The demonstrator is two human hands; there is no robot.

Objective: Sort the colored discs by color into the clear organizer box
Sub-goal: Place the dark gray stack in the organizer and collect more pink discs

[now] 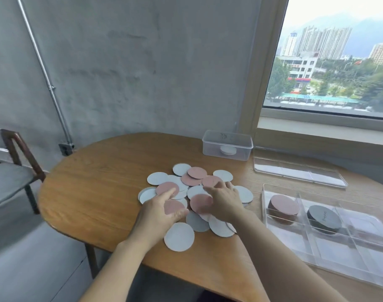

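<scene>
A loose pile of flat pink and pale grey-white discs (179, 236) lies spread on the wooden table (94, 192). My left hand (159, 211) hovers over the pile's near left side, with a pink disc (172, 206) between thumb and fingers; whether it grips that disc is unclear. My right hand (224, 202) lies palm down on the pile, fingers spread over another pink disc (199, 202). The clear organizer box (330, 243) stands at the right, with a stack of pink discs (284, 205) in one compartment and a dark grey stack (323, 217) in the one beside it.
A small lidded clear box (227, 144) holding a white disc stands at the back of the table. The organizer's clear lid (299, 171) lies behind the organizer. A chair (12, 171) stands at the left, and a window sill runs along the right.
</scene>
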